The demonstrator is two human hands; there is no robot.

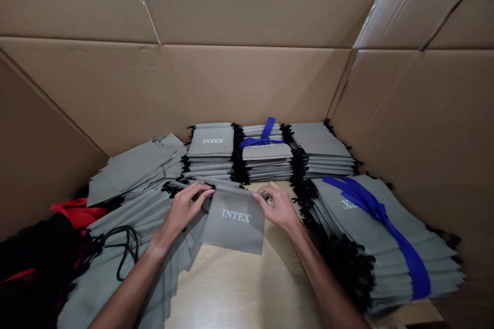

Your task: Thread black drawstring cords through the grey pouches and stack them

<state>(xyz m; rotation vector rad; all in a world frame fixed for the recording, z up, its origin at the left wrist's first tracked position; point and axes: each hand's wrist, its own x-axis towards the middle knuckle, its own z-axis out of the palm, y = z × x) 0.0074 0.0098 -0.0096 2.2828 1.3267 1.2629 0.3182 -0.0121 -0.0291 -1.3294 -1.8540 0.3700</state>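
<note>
A grey drawstring bag with white INTEX lettering hangs between my two hands over the wooden table top. My left hand pinches its upper left corner, where black cord shows. At the upper right corner, my right hand is closed on the bag's edge between thumb and fingers. Beside and beneath my left forearm lies a loose, fanned pile of similar grey bags, with a loop of black cord on top.
Cardboard walls enclose the table. Along the back stand neat bag stacks, one tied with blue ribbon. At right sits a large bundle bound in blue ribbon. Black and red fabric lies at left.
</note>
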